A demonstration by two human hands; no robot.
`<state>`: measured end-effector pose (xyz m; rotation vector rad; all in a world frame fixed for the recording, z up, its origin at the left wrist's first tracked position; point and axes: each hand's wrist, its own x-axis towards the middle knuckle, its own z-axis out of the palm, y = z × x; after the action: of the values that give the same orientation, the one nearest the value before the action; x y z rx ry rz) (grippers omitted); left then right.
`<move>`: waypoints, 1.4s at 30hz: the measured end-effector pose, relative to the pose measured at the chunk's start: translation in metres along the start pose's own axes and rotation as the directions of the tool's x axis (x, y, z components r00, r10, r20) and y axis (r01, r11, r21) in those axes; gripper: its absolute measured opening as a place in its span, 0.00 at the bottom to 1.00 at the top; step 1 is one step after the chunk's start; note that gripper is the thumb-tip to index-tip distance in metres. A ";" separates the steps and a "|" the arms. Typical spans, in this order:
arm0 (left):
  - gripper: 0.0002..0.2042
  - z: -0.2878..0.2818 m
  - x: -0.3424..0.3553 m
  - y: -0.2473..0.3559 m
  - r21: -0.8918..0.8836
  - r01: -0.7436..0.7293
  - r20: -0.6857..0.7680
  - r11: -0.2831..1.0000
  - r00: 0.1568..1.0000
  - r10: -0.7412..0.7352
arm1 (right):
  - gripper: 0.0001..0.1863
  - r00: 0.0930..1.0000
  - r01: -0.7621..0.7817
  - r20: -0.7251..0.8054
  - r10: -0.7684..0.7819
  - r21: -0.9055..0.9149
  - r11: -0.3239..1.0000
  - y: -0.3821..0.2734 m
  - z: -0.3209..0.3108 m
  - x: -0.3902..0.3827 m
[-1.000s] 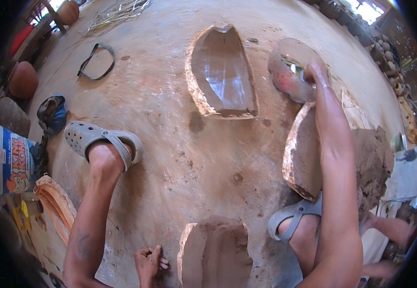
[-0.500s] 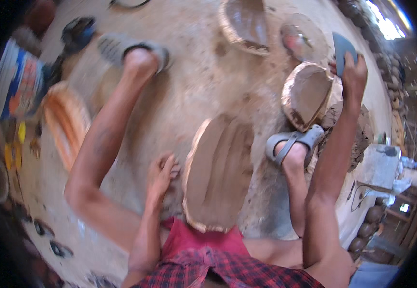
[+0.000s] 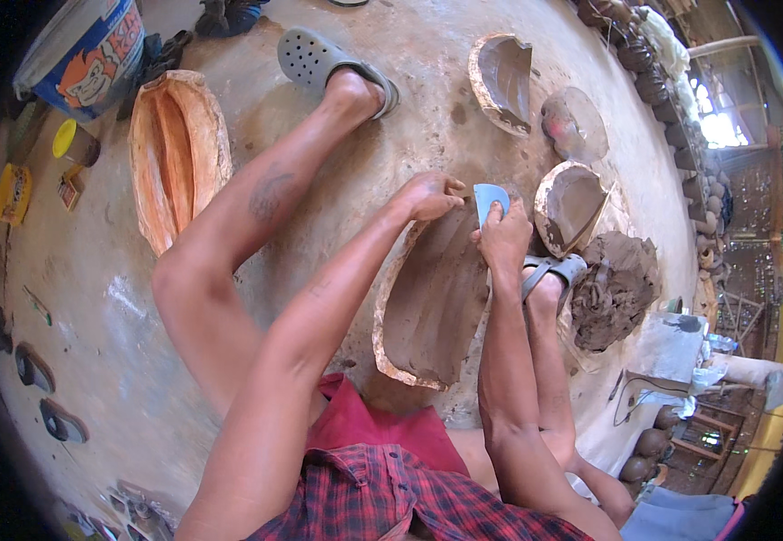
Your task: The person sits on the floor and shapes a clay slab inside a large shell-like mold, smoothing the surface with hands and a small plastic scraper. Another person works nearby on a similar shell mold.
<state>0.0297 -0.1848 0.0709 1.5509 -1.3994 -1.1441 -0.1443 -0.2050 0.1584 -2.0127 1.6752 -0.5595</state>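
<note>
On the floor [image 3: 94, 243], not-yet-even clay [image 3: 432, 307] is already lining a mould [image 3: 380, 343], right hand [image 3: 505, 236] gripping a scraper [image 3: 491, 198], left hand [image 3: 427, 197] curling loosely.

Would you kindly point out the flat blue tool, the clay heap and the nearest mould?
Flat blue tool [image 3: 490, 198], head view: its broad face.
Clay heap [image 3: 615, 290], head view: its middle.
Nearest mould [image 3: 432, 311], head view: its clay lining.
</note>
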 end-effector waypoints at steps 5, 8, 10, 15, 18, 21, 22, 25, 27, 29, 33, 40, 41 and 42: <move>0.20 0.012 0.014 -0.003 0.044 -0.056 -0.056 0.997 0.997 0.059 | 0.17 0.975 0.162 -0.095 -0.200 -0.306 0.938 0.021 0.023 0.008; 0.17 0.017 0.011 -0.004 -0.007 -0.013 -0.097 1.000 0.995 0.012 | 0.17 0.984 0.141 -0.064 -0.166 -0.288 0.947 0.032 0.032 0.005; 0.15 0.018 0.009 -0.005 -0.058 -0.012 -0.124 0.998 0.992 0.005 | 0.17 0.993 0.108 -0.017 -0.116 -0.247 0.963 0.036 0.035 0.001; 0.11 0.017 -0.001 -0.012 -0.258 -0.019 -0.170 0.966 0.985 -0.026 | 0.17 0.950 0.282 -0.032 -0.311 -0.336 0.898 0.037 0.039 -0.013; 0.10 0.017 -0.012 -0.020 -0.362 -0.073 -0.213 0.929 0.977 -0.006 | 0.17 0.984 0.177 0.018 -0.178 -0.250 0.952 0.034 0.040 -0.018; 0.08 0.018 -0.024 -0.028 -0.436 -0.069 -0.255 0.897 0.966 -0.050 | 0.16 0.993 0.104 0.066 -0.095 -0.150 0.983 0.027 0.041 -0.024; 0.07 0.019 -0.028 -0.030 -0.478 -0.108 -0.278 0.872 0.960 -0.034 | 0.15 0.984 0.166 0.088 -0.152 -0.171 0.971 0.024 0.041 -0.028; 0.07 0.022 -0.042 -0.036 -0.636 -0.174 -0.331 0.752 0.941 -0.062 | 0.14 0.965 0.230 0.171 -0.197 -0.204 0.952 0.012 0.040 -0.045; 0.10 0.023 -0.058 -0.039 -0.785 -0.189 -0.344 0.590 0.925 -0.160 | 0.14 0.947 0.266 0.244 -0.211 -0.223 0.938 0.004 0.038 -0.060; 0.11 0.023 -0.080 -0.040 -0.858 -0.263 -0.422 0.441 0.850 -0.316 | 0.14 0.884 0.325 0.419 -0.205 -0.236 0.916 -0.002 0.033 -0.076; 0.11 0.038 -0.146 -0.028 -0.917 -0.357 -0.375 0.178 0.620 -0.689 | 0.16 0.788 0.448 0.567 -0.241 -0.258 0.856 -0.004 0.025 -0.081; 0.19 0.114 -0.240 -0.006 -0.976 -0.215 -0.109 0.029 0.369 -0.923 | 0.12 0.878 0.448 0.298 -0.376 -0.226 0.865 0.006 0.032 -0.051; 0.23 0.124 -0.248 -0.003 -0.977 0.012 -0.198 0.215 0.334 -0.921 | 0.12 0.858 0.459 0.349 -0.377 -0.194 0.867 0.007 0.031 -0.055; 0.24 0.133 -0.256 0.001 -0.972 0.086 -0.177 0.217 0.332 -0.927 | 0.12 0.835 0.471 0.395 -0.383 -0.153 0.869 0.009 0.030 -0.061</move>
<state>-0.0976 0.0742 0.0630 1.4268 0.5957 -1.0288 -0.1449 -0.1438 0.1282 -2.5165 1.1176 -0.1102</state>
